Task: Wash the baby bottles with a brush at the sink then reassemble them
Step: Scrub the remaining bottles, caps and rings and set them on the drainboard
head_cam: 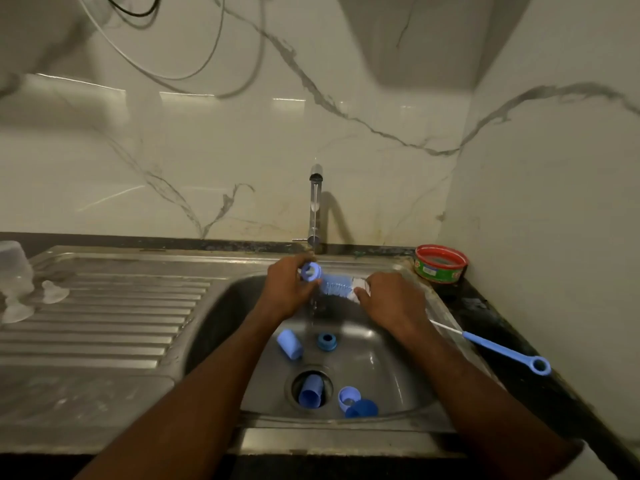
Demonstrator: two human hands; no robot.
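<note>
Over the steel sink (408, 386), my left hand (285, 289) grips a light blue bottle ring (310, 271) under the running water. My right hand (391, 303) holds the bottle brush (335, 288); its blue bristles and white tip lie between my two hands, touching the ring. In the basin lie a light blue cap (289, 344), a dark blue ring (326, 342), another light blue ring (349, 396) and a dark blue cap (362, 408). A light blue cap (311, 391) sits in the drain hole. Clear bottles (14, 271) and a clear nipple (54, 291) stand on the drainboard at left.
The tap (315, 206) stands behind the basin, a thin stream falling from it. A thin blue nipple brush (502, 348) lies on the dark counter at right. A red and green tub (440, 268) sits in the back right corner. Marble walls close in behind and at right.
</note>
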